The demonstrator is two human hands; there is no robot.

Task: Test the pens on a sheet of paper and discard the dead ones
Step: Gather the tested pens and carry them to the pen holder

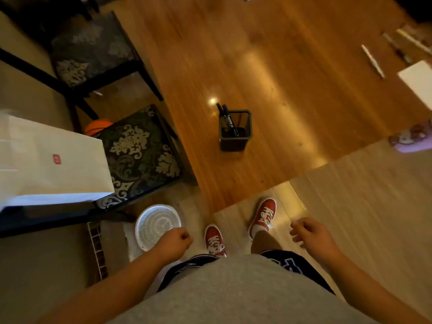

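I see a wooden bench point(268, 66) carrying a black pen holder point(233, 143), loose pens point(373, 61) and a paper sheet point(418, 80) far right

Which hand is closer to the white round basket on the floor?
Left. The left hand hangs by the basket's edge; the right hand is across, past both red shoes.

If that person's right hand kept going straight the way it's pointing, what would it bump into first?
Probably the near edge of the wooden table, by its corner, just ahead of the right hand. Its height is unclear; if lower, it would head toward the red shoe instead.
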